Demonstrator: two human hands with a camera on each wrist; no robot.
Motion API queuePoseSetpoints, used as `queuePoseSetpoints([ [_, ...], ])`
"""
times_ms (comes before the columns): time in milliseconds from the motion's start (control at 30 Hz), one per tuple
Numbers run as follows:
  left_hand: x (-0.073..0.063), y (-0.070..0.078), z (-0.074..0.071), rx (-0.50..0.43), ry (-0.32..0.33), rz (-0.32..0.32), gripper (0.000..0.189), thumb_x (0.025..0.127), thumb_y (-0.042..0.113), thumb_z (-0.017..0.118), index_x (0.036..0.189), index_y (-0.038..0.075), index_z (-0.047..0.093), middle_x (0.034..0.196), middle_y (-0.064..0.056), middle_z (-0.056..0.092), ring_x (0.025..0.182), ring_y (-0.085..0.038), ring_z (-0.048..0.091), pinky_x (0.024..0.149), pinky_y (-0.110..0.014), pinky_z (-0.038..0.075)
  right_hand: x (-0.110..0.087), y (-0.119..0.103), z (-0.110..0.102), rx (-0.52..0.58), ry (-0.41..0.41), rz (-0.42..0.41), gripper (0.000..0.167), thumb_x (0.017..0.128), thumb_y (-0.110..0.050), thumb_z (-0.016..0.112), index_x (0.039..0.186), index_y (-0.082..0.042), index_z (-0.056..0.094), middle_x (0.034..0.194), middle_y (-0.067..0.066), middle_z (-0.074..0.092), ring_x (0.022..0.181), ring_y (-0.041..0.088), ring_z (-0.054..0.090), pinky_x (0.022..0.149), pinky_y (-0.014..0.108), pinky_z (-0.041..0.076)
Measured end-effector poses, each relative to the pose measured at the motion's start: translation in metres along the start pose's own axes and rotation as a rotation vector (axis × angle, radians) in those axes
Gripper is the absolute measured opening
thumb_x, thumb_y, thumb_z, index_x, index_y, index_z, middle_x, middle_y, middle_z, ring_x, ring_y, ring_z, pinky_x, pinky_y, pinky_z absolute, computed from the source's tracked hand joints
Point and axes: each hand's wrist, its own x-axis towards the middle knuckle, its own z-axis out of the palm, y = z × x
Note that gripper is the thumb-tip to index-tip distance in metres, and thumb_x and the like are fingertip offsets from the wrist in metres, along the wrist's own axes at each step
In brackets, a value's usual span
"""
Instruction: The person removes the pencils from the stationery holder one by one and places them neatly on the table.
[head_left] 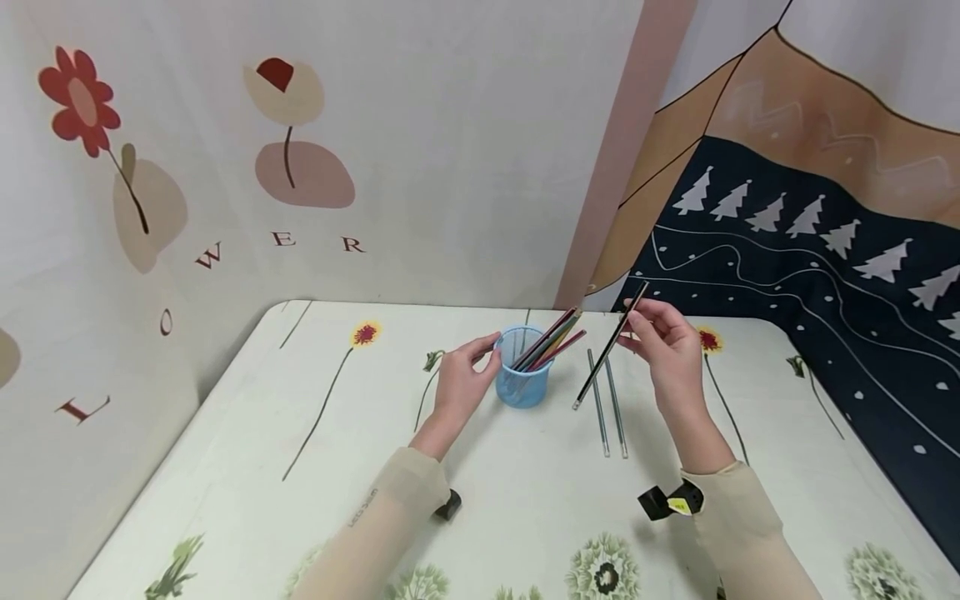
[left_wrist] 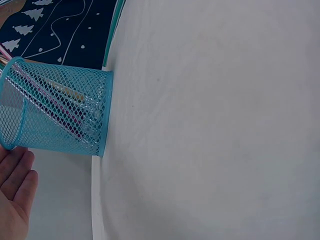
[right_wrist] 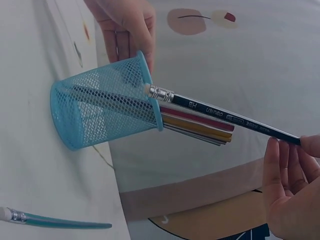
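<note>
A light blue mesh pencil cup [head_left: 522, 387] stands upright on the table, with several pencils [head_left: 551, 342] leaning out to the right. At its left side my left hand [head_left: 463, 379] holds the rim with thumb and fingertips; in the left wrist view the other fingers [left_wrist: 22, 180] lie fairly straight against the rim. My right hand [head_left: 670, 354] pinches a dark pencil [right_wrist: 220, 115] near its far end, above the table. This pencil slants, its white eraser end low and toward the cup. Two teal pencils [head_left: 598, 404] lie side by side below it.
The white tabletop [head_left: 247, 500] bears printed flowers. A pale curtain [head_left: 450, 167] with flower prints hangs behind, and a dark cloth [head_left: 750, 275] with printed trees hangs at the right. Each wrist carries a small black camera [head_left: 667, 502].
</note>
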Motion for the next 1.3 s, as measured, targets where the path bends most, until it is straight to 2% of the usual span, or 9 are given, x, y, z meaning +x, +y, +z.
queuePoseSetpoints([
  [67, 0.0, 0.0, 0.0, 0.001, 0.001, 0.004, 0.03, 0.095, 0.015, 0.064, 0.123, 0.007, 0.071, 0.118, -0.008, 0.074, 0.109, -0.023, 0.072, 0.095, -0.034, 0.059, 0.0, 0.0, -0.002, -0.005, 0.0, 0.002, 0.012, 0.097, -0.015, 0.064, 0.109, -0.017, 0.067, 0.106, -0.009, 0.07, 0.086, 0.005, 0.067, 0.077, 0.018, 0.061],
  [200, 0.0, 0.0, 0.0, 0.003, -0.001, 0.003, 0.03, 0.095, 0.016, 0.063, 0.123, 0.009, 0.071, 0.118, -0.008, 0.074, 0.109, -0.023, 0.072, 0.095, -0.035, 0.059, 0.0, 0.002, -0.006, -0.016, 0.002, 0.006, 0.011, 0.098, -0.016, 0.064, 0.108, -0.019, 0.067, 0.106, -0.01, 0.07, 0.086, 0.004, 0.066, 0.077, 0.016, 0.06],
  [400, 0.001, 0.0, 0.0, 0.001, -0.005, -0.008, 0.03, 0.095, 0.016, 0.063, 0.123, 0.009, 0.071, 0.118, -0.008, 0.074, 0.109, -0.023, 0.072, 0.095, -0.035, 0.059, 0.004, 0.004, -0.014, -0.028, 0.017, 0.019, 0.015, 0.097, -0.016, 0.064, 0.112, -0.014, 0.067, 0.106, -0.01, 0.07, 0.086, 0.003, 0.067, 0.076, 0.015, 0.06],
  [600, 0.005, 0.002, 0.0, -0.004, 0.006, 0.012, 0.03, 0.095, 0.015, 0.063, 0.123, 0.008, 0.071, 0.119, -0.008, 0.074, 0.108, -0.024, 0.072, 0.095, -0.035, 0.059, 0.011, 0.006, -0.023, -0.031, 0.031, 0.005, 0.02, 0.096, -0.011, 0.065, 0.116, -0.006, 0.066, 0.105, -0.011, 0.07, 0.085, 0.003, 0.067, 0.076, 0.015, 0.06],
  [767, 0.002, 0.0, 0.0, 0.011, 0.001, -0.004, 0.03, 0.095, 0.016, 0.064, 0.123, 0.009, 0.071, 0.118, -0.008, 0.074, 0.109, -0.023, 0.072, 0.095, -0.035, 0.059, 0.014, 0.008, -0.03, -0.068, 0.041, 0.037, 0.022, 0.096, -0.009, 0.064, 0.118, -0.005, 0.064, 0.099, -0.012, 0.069, 0.085, 0.002, 0.066, 0.076, 0.014, 0.06],
  [1067, 0.001, 0.0, -0.001, 0.001, -0.015, -0.025, 0.03, 0.095, 0.017, 0.063, 0.123, 0.009, 0.071, 0.12, -0.008, 0.074, 0.11, -0.023, 0.071, 0.096, -0.035, 0.058, 0.021, 0.014, -0.043, -0.067, 0.031, 0.056, 0.014, 0.095, -0.007, 0.065, 0.109, -0.013, 0.067, 0.092, -0.014, 0.069, 0.08, 0.001, 0.066, 0.072, 0.012, 0.059],
  [1300, 0.001, 0.0, 0.0, 0.003, -0.014, -0.026, 0.03, 0.095, 0.017, 0.063, 0.123, 0.01, 0.071, 0.119, -0.007, 0.074, 0.11, -0.023, 0.071, 0.097, -0.036, 0.058, 0.025, 0.021, -0.051, -0.117, 0.014, 0.099, 0.016, 0.096, -0.01, 0.066, 0.11, -0.015, 0.068, 0.09, -0.014, 0.067, 0.081, -0.002, 0.065, 0.072, 0.011, 0.058],
])
